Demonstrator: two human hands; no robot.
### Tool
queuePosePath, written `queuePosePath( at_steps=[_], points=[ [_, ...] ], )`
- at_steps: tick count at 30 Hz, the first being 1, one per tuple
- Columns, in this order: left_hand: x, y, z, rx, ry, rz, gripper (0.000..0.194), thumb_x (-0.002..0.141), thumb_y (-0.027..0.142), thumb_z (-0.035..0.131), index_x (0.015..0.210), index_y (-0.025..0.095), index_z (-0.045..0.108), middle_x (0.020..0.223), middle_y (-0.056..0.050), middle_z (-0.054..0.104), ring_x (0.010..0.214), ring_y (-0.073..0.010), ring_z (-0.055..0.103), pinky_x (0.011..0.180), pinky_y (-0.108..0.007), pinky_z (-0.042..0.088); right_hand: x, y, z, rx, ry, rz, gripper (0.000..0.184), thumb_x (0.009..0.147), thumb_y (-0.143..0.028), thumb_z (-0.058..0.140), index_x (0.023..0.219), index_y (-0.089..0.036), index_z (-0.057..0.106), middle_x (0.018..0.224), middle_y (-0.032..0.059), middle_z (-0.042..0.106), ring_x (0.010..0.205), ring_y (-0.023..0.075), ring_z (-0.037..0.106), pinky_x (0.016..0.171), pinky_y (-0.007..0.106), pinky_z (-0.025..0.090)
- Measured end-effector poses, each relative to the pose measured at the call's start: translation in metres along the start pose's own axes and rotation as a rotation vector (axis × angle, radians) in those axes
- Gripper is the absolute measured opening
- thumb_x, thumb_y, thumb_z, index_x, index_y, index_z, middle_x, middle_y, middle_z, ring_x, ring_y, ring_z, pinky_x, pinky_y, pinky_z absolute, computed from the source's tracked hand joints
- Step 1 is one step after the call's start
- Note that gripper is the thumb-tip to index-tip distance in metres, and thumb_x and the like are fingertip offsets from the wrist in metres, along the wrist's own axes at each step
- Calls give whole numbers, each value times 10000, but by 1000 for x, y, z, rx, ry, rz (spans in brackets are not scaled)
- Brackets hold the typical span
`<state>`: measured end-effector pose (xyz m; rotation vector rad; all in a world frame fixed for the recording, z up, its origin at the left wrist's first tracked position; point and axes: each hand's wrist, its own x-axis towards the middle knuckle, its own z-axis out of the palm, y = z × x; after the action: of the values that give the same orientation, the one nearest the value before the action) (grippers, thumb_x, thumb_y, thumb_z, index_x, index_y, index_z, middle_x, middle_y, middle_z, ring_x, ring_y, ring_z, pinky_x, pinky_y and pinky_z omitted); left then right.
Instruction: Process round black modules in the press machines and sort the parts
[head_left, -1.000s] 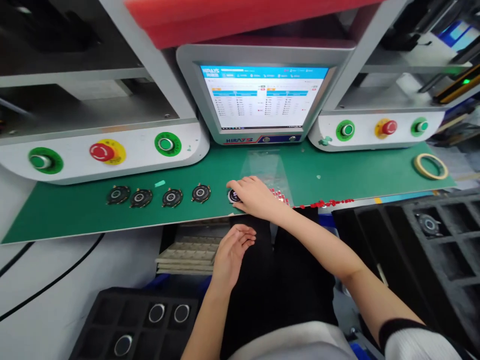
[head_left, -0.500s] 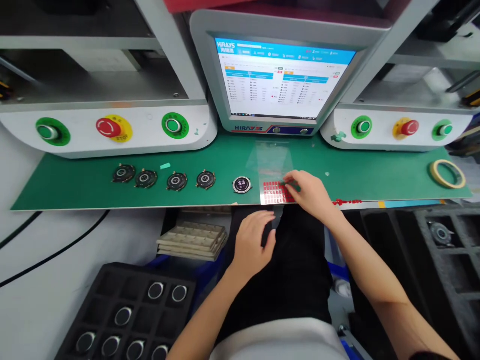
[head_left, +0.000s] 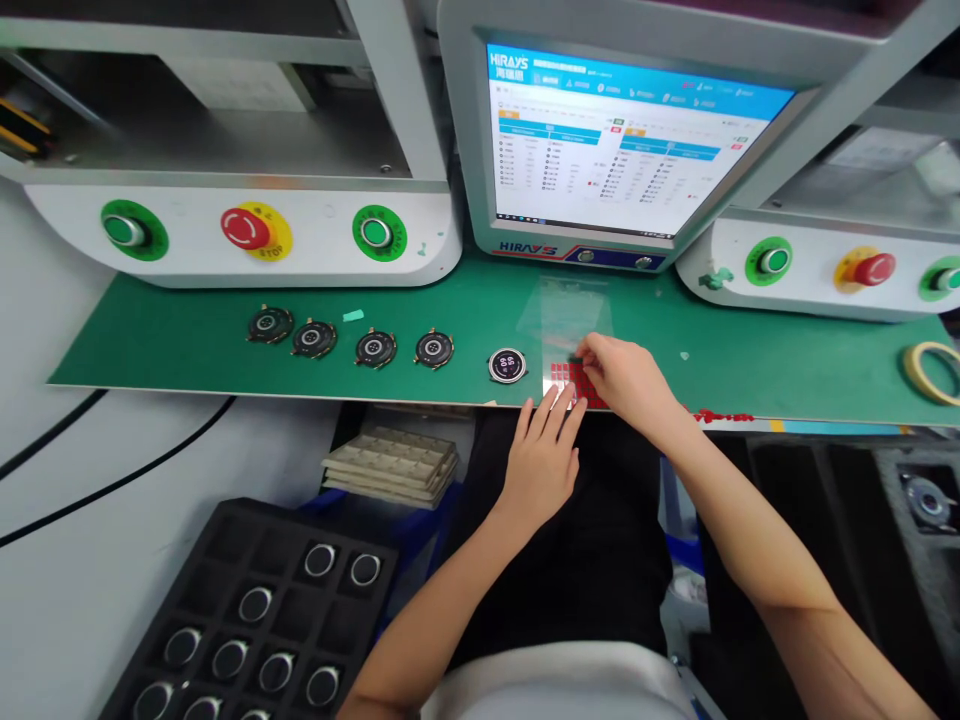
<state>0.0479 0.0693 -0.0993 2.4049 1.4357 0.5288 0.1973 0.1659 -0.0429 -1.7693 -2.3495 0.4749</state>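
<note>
Ten round metal-rimmed parts (head_left: 255,605) sit in compartments of a black foam tray (head_left: 225,525) below the bench (head_left: 150,350), the lowest row cut off by the frame. At the bench's near edge, the right hand (head_left: 626,380) lies over a sheet of red labels (head_left: 568,385), fingers bunched, perhaps pinching a label, though the fingertips are hard to make out. The left hand (head_left: 541,465) is spread open just below the sheet. A round watch dial (head_left: 507,366) lies just left of the sheet, beside four dark round modules (head_left: 375,349).
</note>
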Motion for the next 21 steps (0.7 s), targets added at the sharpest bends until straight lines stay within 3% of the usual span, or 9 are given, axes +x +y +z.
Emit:
queuePosePath(
  at_steps=[7,15,21],
  points=[
    [0,-2,1,9,6,5,629,867,210,512,1472,169,344,1565,-83,340,1461,-259,276,1201,-483,234,-4,0,-1,-1,-1,31,253,829,-47,505,1029,-165,605,1043,94,721,910,226,684,728,298,466],
    [1,-2,-1,-42,-7,11,684,828,188,551,1477,153,337,1578,-92,310,1463,-279,267,1198,-496,229,3,-8,-12,-19,-82,95,231,819,-62,534,978,-163,668,965,96,748,903,261,699,714,318,455],
    [1,-4,-1,-63,0,23,696,822,175,549,1481,152,326,1578,-87,312,1464,-282,260,1201,-498,223,36,4,-25,104,-267,115,228,715,-31,631,890,-166,688,752,14,747,738,180,703,665,254,483]
  ],
)
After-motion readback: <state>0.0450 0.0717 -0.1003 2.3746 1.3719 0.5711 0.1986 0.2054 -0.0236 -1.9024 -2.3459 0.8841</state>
